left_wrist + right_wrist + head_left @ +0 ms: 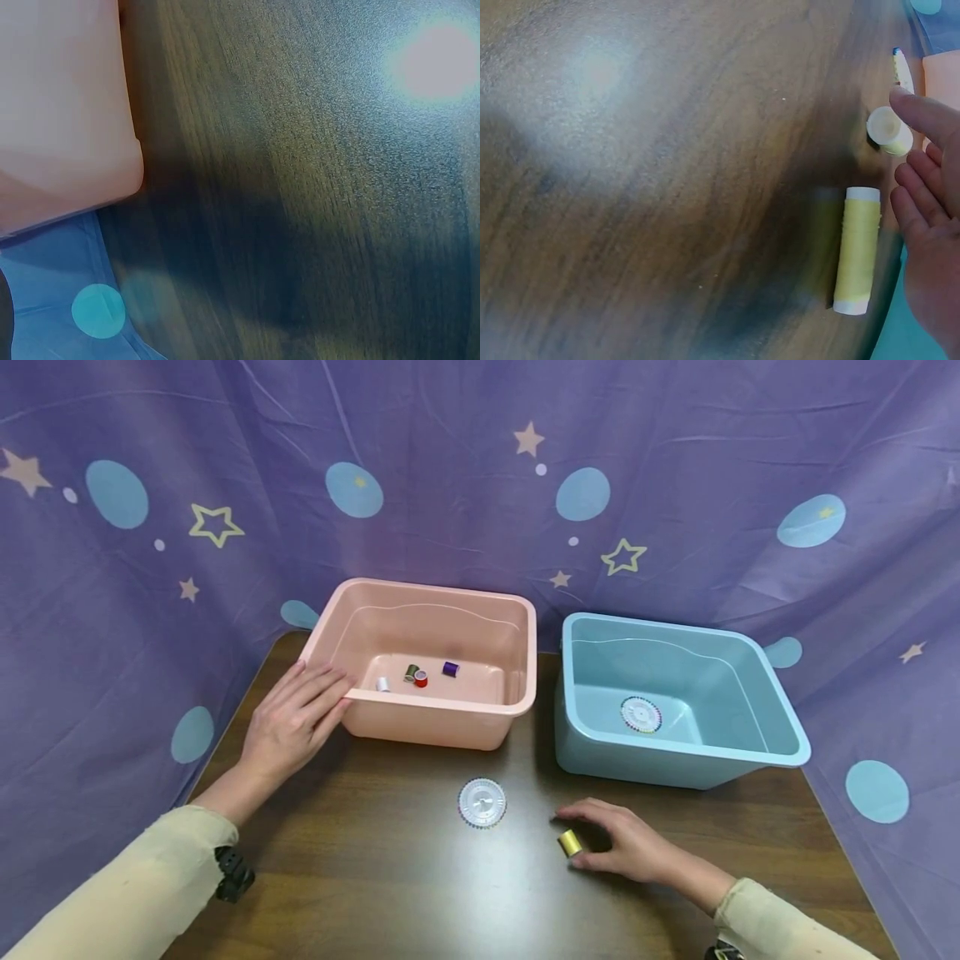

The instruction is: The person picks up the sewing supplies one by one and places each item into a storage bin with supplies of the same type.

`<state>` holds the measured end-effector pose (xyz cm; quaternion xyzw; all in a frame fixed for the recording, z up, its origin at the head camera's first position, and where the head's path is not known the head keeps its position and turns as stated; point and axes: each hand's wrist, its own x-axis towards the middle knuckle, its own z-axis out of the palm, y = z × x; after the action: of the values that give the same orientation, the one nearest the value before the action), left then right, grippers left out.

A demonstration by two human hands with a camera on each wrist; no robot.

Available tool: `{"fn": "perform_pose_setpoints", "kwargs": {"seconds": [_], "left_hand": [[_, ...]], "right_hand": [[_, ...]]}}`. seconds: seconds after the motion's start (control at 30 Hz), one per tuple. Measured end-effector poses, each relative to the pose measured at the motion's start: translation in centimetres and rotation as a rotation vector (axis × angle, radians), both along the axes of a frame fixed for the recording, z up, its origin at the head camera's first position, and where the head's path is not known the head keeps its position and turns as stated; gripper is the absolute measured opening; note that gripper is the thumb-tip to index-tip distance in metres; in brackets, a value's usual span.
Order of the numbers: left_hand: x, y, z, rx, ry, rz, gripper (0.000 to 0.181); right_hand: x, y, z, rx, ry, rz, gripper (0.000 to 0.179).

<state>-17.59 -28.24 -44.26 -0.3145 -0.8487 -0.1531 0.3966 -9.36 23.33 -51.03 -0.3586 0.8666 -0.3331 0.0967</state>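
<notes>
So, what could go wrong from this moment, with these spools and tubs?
The yellow spool near the right hand's thumb lies on its side, so a nudge might roll it away. A second yellow spool, close to that hand in the right wrist view, could get knocked. The left hand rests on the rim of the pink tub; pressing hard might tip or shift it.

— Bright or dim from the head?
— Fairly bright, with white glare on the near middle of the counter (360, 877); stretched toward the edges.
— By the left wrist?
— Dimmer, bluish, deeply shadowed beside the pink tub (60, 112), burnt out at one glare spot.
— By the right?
— Hazy, soft, dark beside the long yellow spool (857, 251).
</notes>
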Motion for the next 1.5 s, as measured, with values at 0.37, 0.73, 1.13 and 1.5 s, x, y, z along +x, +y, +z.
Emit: {"fn": "perform_pose_setpoints", "kwargs": {"seconds": [0.37, 0.73, 1.13, 1.5], "left_hand": [[0.0, 0.0, 0.0, -0.003, -0.003, -0.002, 0.036], [-0.1, -0.1, -0.1, -0.005, 0.011, -0.005, 0.039], [-0.1, -0.1, 0.0, -0.001, 0.016, -0.007, 0.038], [-0.1, -0.1, -0.1, -0.005, 0.003, -0.002, 0.039]], "right_hand": [[0.1, 0.1, -1.1, -0.035, 0.037, -0.01, 0.047], [0.2, 0.1, -1.3, -0.071, 0.045, -0.028, 0.04], [-0.2, -0.2, -1.0, -0.075, 0.061, -0.048, 0.037], [-0.7, -1.0, 0.2, -0.075, 0.021, -0.063, 0.036]]}}
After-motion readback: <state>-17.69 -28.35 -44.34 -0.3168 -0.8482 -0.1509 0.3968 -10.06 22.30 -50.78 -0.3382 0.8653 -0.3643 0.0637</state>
